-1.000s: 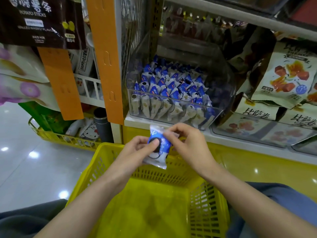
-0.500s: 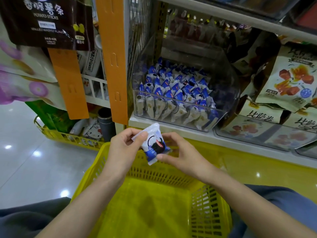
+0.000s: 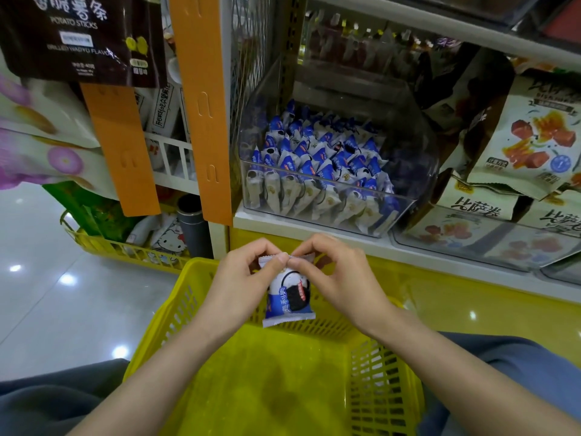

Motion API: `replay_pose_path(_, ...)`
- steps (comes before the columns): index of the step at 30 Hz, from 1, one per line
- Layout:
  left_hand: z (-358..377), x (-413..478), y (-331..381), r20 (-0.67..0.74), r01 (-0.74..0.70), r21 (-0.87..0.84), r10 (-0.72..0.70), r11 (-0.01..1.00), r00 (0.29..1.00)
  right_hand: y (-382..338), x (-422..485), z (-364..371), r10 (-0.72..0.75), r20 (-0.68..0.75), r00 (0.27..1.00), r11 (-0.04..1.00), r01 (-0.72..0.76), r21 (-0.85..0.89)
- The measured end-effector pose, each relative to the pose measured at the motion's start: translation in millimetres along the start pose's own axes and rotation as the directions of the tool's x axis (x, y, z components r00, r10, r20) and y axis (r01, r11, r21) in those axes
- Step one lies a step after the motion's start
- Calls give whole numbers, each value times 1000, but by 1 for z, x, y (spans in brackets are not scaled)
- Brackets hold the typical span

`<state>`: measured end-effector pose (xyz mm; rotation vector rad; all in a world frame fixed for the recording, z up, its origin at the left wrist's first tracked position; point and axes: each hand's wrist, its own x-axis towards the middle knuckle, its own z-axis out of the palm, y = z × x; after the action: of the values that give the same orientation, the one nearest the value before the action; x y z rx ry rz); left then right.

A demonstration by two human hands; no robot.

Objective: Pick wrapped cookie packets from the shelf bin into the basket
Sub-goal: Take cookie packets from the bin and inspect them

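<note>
Basket (image 3: pixel 382 388) mouth open from above, near side unblocked. Left hand (image 3: pixel 242 278), right hand (image 3: pixel 339 280) and the packet (image 3: pixel 289 298) they pinch hang over its far rim, between basket and clear bin (image 3: pixel 416 152). Bin open on top behind a low front wall; upper shelf (image 3: pixel 440 25) caps the gap. Orange strip (image 3: pixel 201 105) and wire mesh (image 3: pixel 248 58) close its left; leaning snack bags (image 3: pixel 534 136) crowd its right.

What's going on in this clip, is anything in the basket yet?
A person stands at a shop shelf with a yellow basket in front of them. Their left hand and right hand both pinch the top edge of one wrapped cookie packet, which hangs upright above the basket and is not yet in it. The clear shelf bin behind holds many more packets of the same kind.
</note>
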<state>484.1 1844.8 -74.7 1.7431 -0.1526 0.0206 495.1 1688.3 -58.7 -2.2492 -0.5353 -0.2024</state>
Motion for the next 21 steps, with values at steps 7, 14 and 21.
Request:
replay_pose_path(7,-2,4,-5,-193,95,64,-81,993,978,4,2,-9,-64,-232,971,995,43,-94)
replay_pose_path(14,-4,3,3,125,414,-400,-399,817,908,2,-6,1,-327,-113,938,937,307,-164)
replay_pose_path(21,-4,5,4,-97,236,-472,-316,849,944,-3,-9,8,-183,-28,983,979,179,-94)
